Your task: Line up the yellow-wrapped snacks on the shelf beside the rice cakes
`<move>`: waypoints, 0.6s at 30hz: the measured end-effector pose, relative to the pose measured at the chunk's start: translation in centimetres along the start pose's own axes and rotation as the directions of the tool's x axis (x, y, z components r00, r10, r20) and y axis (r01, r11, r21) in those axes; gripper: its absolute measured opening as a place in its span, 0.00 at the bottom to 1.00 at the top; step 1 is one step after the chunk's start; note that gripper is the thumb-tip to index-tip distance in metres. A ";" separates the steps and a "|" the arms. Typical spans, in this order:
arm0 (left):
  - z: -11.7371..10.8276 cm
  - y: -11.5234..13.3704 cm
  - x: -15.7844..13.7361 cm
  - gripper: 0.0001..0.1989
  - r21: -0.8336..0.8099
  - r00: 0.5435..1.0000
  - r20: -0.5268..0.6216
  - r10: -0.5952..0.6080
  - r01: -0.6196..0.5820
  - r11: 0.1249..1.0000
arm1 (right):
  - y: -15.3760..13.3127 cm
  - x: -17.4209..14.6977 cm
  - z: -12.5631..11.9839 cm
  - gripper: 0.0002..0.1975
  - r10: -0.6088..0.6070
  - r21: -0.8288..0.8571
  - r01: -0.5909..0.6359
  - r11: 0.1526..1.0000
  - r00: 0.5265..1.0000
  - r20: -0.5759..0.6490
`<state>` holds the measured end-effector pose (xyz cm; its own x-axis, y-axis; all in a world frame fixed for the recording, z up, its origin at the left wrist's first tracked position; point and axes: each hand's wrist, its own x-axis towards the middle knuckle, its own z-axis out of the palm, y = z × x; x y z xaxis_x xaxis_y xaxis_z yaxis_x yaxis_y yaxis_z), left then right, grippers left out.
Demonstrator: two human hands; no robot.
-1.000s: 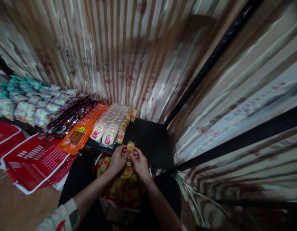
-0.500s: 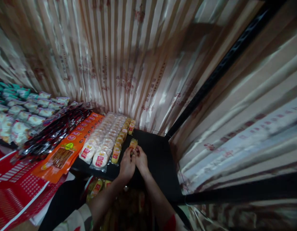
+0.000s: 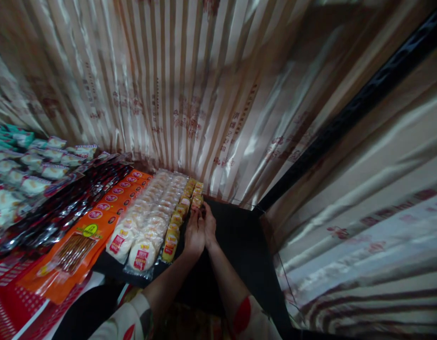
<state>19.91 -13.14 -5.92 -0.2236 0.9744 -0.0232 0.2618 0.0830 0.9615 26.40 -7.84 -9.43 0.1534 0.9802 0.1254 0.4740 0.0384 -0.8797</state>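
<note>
The left hand (image 3: 194, 234) and right hand (image 3: 209, 224), side by side, pinch the near end of a yellow packet (image 3: 197, 201) at 12 o'clock from them. Half a second ago it was nearer the middle of the black shelf (image 3: 239, 245); now it is by the curtain-side packet (image 3: 198, 187). At 9 o'clock, just beside, runs a yellow row (image 3: 173, 236), then white round packs (image 3: 144, 255), orange bags (image 3: 98, 212) and dark packs (image 3: 80, 203). A red basket (image 3: 13, 307) sits at 8, a black pole (image 3: 346, 123) slants at 2, and a curtain (image 3: 186, 94) closes off 12.
</note>
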 end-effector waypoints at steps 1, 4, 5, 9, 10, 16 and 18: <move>0.1 -0.1 0.2 0.22 -0.003 1.000 -0.001 0.005 -0.005 1.000 | 0.1 0.3 0.1 0.24 -0.002 -0.002 0.002 1.000 1.000 0.012; 0.5 -0.4 0.6 0.22 -0.003 1.000 -0.017 0.020 -0.020 1.000 | 0.1 0.8 0.4 0.23 -0.038 -0.020 0.038 0.999 0.999 0.003; 0.5 -0.5 0.7 0.22 -0.003 1.000 -0.019 0.022 -0.023 1.000 | 0.1 0.8 0.5 0.23 -0.054 -0.033 0.053 0.998 0.998 -0.016; 0.7 -1.1 0.8 0.22 -0.026 0.999 -0.033 0.040 -0.041 0.999 | 0.0 0.4 0.9 0.25 -0.084 -0.075 0.079 0.994 0.994 -0.073; 0.8 -1.3 0.8 0.22 -0.034 0.998 -0.045 0.051 -0.052 0.998 | 0.0 0.3 0.9 0.25 -0.093 -0.068 0.087 0.994 0.993 -0.080; 1.1 -1.8 0.7 0.22 0.003 0.995 -0.066 0.069 -0.069 0.998 | 0.1 -0.3 1.0 0.14 -0.148 -0.046 0.144 0.988 0.985 -0.088; 1.2 -2.0 0.9 0.22 0.028 0.995 -0.057 0.078 -0.076 0.997 | 0.1 -0.4 1.0 0.12 -0.181 -0.057 0.178 0.982 0.982 -0.048</move>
<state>20.33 -12.20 -8.18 -0.2553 0.9645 0.0673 0.3042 0.0141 0.9525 25.49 -8.05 -10.03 0.1062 0.9466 0.3045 0.5420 0.2017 -0.8158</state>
